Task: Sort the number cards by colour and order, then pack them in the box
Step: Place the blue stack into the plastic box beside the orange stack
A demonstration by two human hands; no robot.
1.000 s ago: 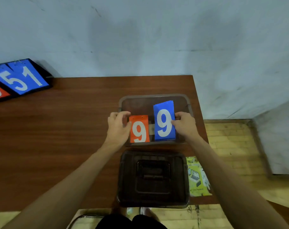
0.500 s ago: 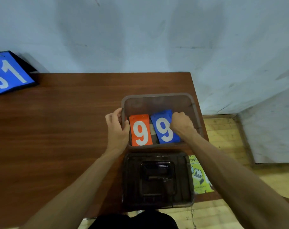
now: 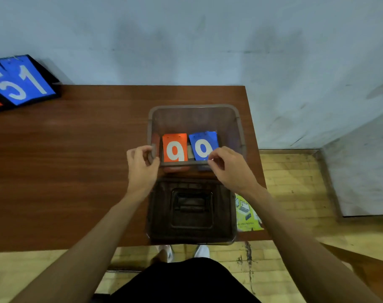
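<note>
We see a brown wooden table (image 3: 77, 171) set against a pale blue-grey wall (image 3: 186, 40). Right of the table and along its near edge lies a yellowish, scuffed floor (image 3: 295, 182).

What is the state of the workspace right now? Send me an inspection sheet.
Surface: brown wooden table, set against a wall.
Job's things: orange 9 card and blue 9 card lie side by side in the translucent box, the blue one slightly skewed; dark lid lies off the box, nearer the person.
Clutter: yellow-green leaflet right of the lid; flip scoreboard showing 51 at far left.
Grippers: left hand curled at the box's near-left corner, contact unclear; right hand loosely curled above the near rim, holding nothing.
Cables: nothing seen.
Surroundings: pale wall, wood-pattern floor.
</note>
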